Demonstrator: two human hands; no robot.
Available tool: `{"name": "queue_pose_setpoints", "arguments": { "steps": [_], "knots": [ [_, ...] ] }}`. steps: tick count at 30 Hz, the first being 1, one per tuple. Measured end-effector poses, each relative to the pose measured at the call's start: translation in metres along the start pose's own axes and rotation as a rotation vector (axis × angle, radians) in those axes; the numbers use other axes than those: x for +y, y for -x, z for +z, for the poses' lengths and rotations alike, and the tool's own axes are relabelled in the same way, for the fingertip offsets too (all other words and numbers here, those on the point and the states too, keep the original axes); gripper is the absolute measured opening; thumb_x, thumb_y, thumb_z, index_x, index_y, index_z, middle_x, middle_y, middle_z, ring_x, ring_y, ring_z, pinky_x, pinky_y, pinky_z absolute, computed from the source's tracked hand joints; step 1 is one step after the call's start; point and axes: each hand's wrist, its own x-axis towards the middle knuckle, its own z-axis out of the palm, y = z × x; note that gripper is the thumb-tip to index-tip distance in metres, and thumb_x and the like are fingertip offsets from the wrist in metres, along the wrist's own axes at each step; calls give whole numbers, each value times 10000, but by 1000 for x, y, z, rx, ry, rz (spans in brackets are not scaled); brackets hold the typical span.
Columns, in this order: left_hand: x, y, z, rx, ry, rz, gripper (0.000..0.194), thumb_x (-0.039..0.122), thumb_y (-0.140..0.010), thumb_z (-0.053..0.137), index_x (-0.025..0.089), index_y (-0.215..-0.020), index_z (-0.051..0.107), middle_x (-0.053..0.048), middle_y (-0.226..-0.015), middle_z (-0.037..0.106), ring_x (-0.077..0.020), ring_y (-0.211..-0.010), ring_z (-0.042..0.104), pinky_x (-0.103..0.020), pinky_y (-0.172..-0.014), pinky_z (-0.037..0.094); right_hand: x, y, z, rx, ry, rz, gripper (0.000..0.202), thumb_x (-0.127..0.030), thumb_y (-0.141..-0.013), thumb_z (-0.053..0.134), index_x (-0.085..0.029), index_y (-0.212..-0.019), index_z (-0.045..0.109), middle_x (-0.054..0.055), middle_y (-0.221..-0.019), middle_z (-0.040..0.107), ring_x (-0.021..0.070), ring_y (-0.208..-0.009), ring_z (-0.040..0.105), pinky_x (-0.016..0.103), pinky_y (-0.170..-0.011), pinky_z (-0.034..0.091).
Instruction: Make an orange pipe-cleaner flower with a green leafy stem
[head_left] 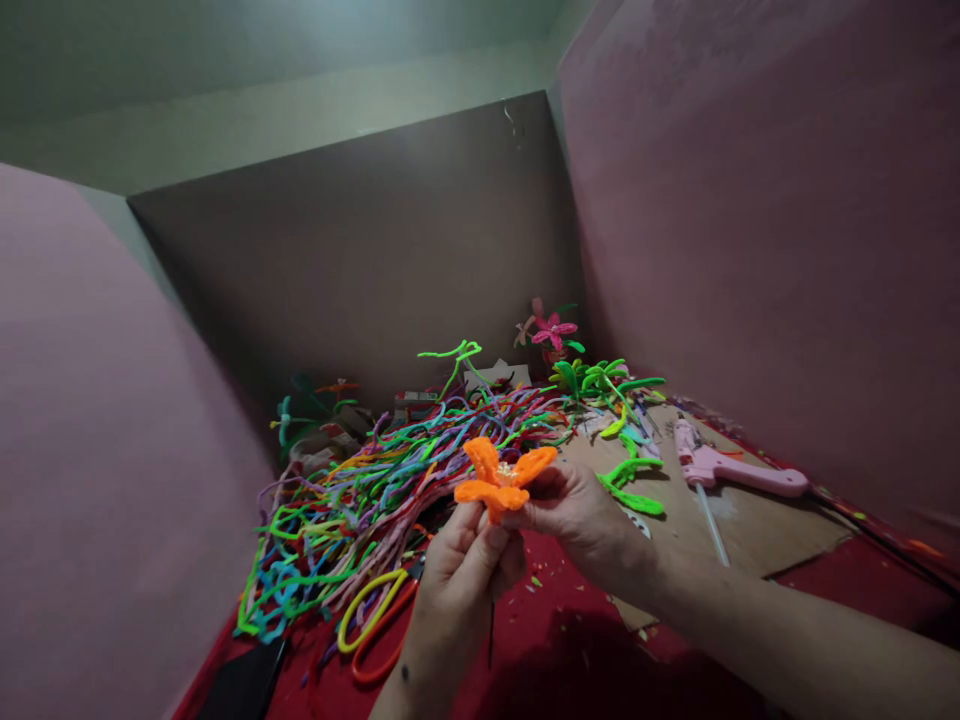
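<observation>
Pinching orange fuzzy star-shaped flower: my left hand beneath, right hand at its right, thin dark stem downward.

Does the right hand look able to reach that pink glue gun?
Probably yes: the pink glue gun lies uncovered on the cardboard to that side, though the right hand would first need to release the orange flower.

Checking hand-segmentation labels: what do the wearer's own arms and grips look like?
Left grip and right grip are bare human hands: no gloves, rings or watch visible. Left forearm and right forearm show no sleeves. One small dark spot marks the left forearm; can't tell what it is.
</observation>
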Motion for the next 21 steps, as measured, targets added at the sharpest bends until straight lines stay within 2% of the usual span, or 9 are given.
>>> {"name": "queue_pose_setpoints", "arguments": {
  "steps": [3, 8, 12, 17, 21],
  "knots": [
    [-3, -1, 1, -52, 123, 3, 205, 357, -809, 566, 155, -791, 532, 69, -495, 338, -55, -449, 262, -213, -471, 232, 0, 1, 0, -35, -37, 16, 240, -260, -508, 825, -147, -691, 719, -6, -607, 645, 99, -577, 560, 226, -598, 455],
    [-5, -2, 0, -69, 181, -24, 214, 373, -804, 566, 161, -781, 545, 68, -479, 346, -55, -432, 234, -223, -476, 241, 0, 3, 0, -52, -46, 38, 197, -256, -550, 803, -165, -712, 735, -5, -590, 639, 88, -546, 535, 210, -550, 444],
    [-2, -2, -2, -45, 154, -11, 223, 374, -793, 579, 155, -765, 550, 69, -473, 334, -57, -432, 241, -223, -476, 244, -1, 4, 0, -38, 35, 10, 180, -273, -568, 790, -174, -711, 742, 2, -627, 648, 99, -575, 537, 233, -591, 457],
    [-4, -2, -3, 38, 113, -39, 247, 375, -765, 615, 148, -711, 535, 39, -511, 413, -72, -478, 337, -223, -487, 259, -5, 4, -3, -50, 182, -98, 144, -294, -618, 760, -203, -729, 748, 2, -666, 650, 120, -649, 552, 262, -671, 459],
    [-6, -2, -6, 53, 110, -72, 230, 358, -761, 626, 148, -700, 554, 46, -497, 404, -70, -470, 339, -225, -489, 258, -5, 4, -5, -77, 226, -125, 146, -316, -645, 740, -209, -744, 748, 8, -681, 648, 130, -669, 556, 287, -710, 463]
  ]
}}
